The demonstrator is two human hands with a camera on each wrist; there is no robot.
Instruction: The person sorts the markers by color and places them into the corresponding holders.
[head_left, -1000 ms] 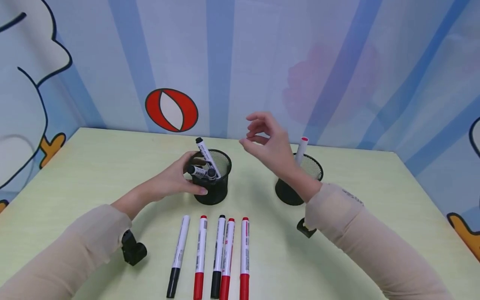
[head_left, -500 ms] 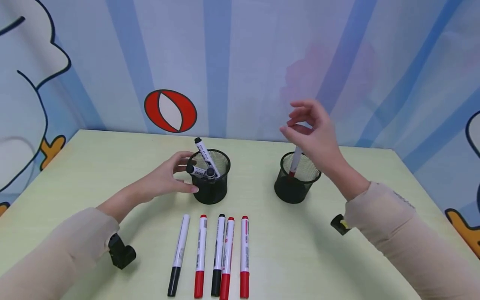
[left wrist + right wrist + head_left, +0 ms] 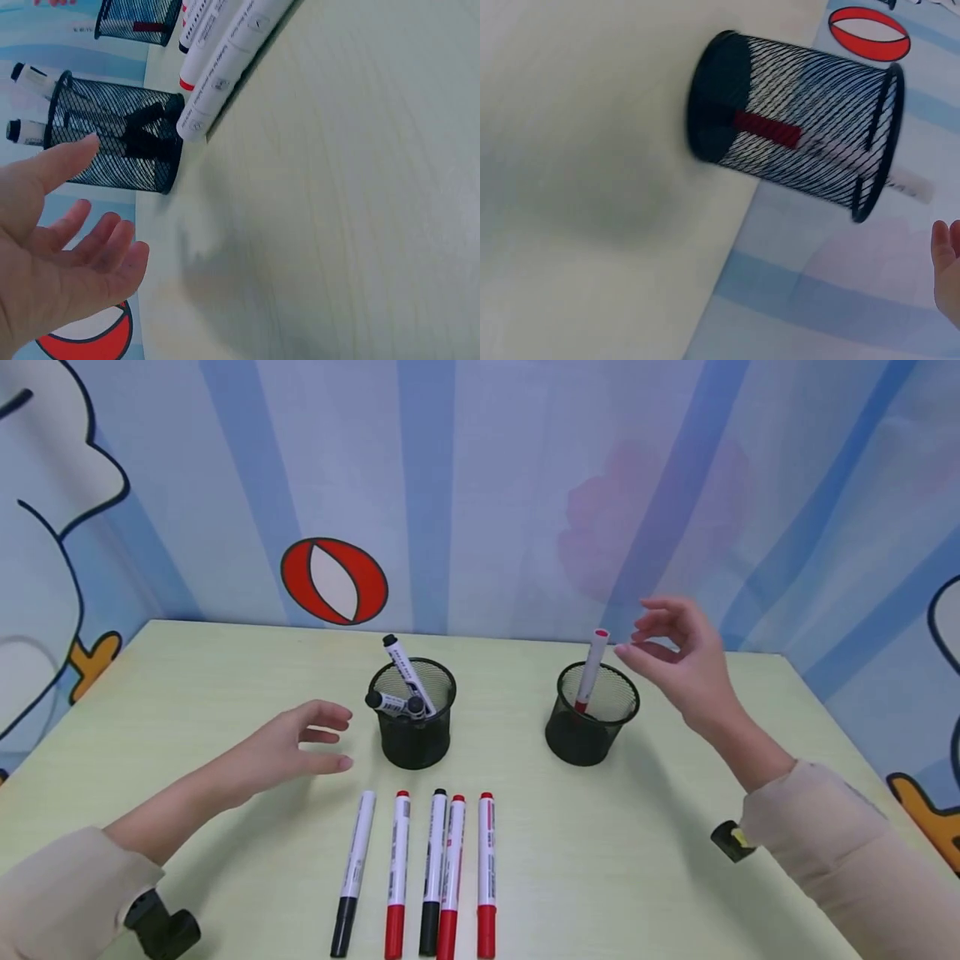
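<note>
Now both hands hang free of everything. Taking the left cup (image 3: 412, 714) as landmark: the left hand (image 3: 288, 750) hovers just to its left above the surface (image 3: 225, 677), fingers (image 3: 330, 720) loosely spread and holding nothing, apart from the mesh. Inside that cup lean three black-capped markers (image 3: 405, 681). Well to its right stands the right cup (image 3: 592, 714) with one red marker (image 3: 590, 670) propped in it, end up above the rim. The right hand (image 3: 678, 660) floats just right of that marker, fingers relaxed and empty, not touching it. In front of the left cup lie five markers in a row (image 3: 431, 868): two black, three red, caps toward the person.

Risks, as I judge them: the red marker leans and stands tall, so a brush from the right hand could tip the light mesh cup. The left forearm crosses close to the row and could roll the markers
</note>
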